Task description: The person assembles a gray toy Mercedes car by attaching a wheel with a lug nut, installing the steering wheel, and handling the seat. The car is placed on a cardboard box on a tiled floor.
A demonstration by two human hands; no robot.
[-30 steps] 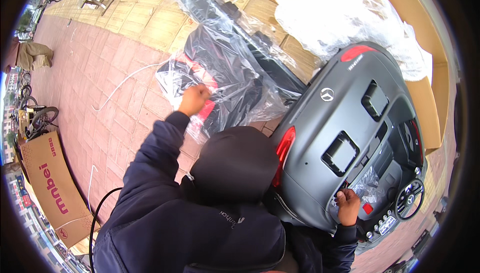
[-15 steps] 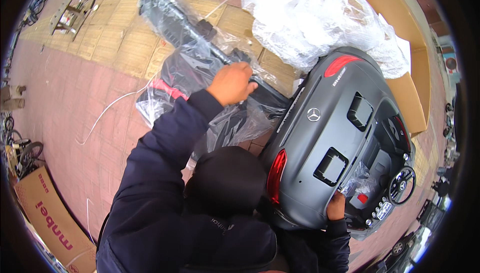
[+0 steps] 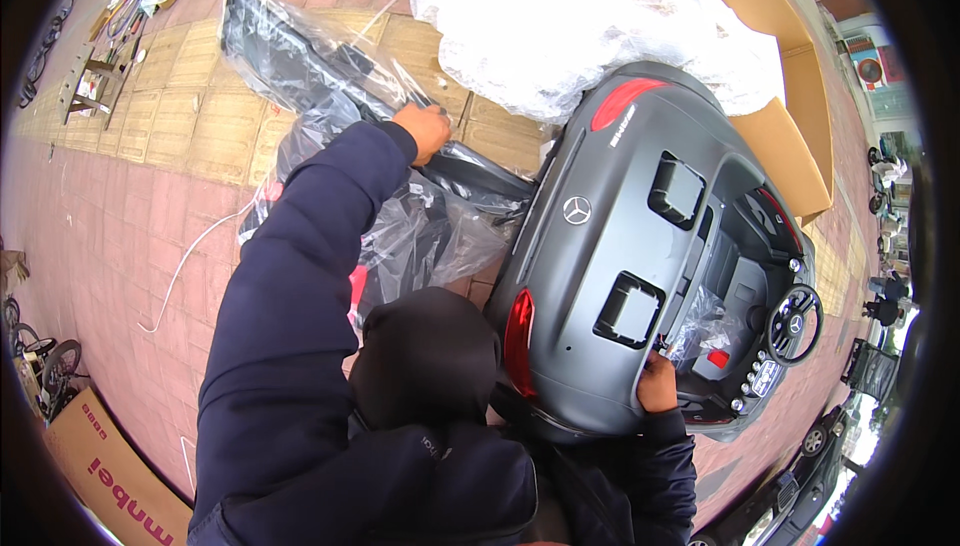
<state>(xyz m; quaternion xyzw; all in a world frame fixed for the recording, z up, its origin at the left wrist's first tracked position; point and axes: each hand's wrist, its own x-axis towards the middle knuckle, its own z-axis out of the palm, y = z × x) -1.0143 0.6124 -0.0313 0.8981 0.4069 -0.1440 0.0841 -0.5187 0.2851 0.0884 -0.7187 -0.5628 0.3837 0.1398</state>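
Observation:
My left hand (image 3: 425, 133) is closed around a long black part (image 3: 350, 71) wrapped in clear plastic, which lies left of a grey ride-on toy car (image 3: 560, 276). Beneath that arm, more black pieces in a clear plastic bag (image 3: 430, 241) rest on the paving, with a bit of red showing. My right hand (image 3: 657, 383) grips the edge of the car's body beside the seat opening. The car has red tail lights, two square openings in its rear deck and a black steering wheel (image 3: 795, 324). A clear bag with a red piece (image 3: 718, 357) lies inside its cabin.
White bubble wrap (image 3: 560, 26) and an open cardboard box (image 3: 805, 116) stand behind the car. Another cardboard box (image 3: 115, 471) is at the lower left. A dark hood (image 3: 425, 356) covers the lower middle. Tools and a small wooden stool (image 3: 88, 84) are at the far left.
The view has shifted, so the car and parts appear further left. My left hand has moved slightly away along the wrapped part, which has tilted a little. My right hand stays at the car's edge.

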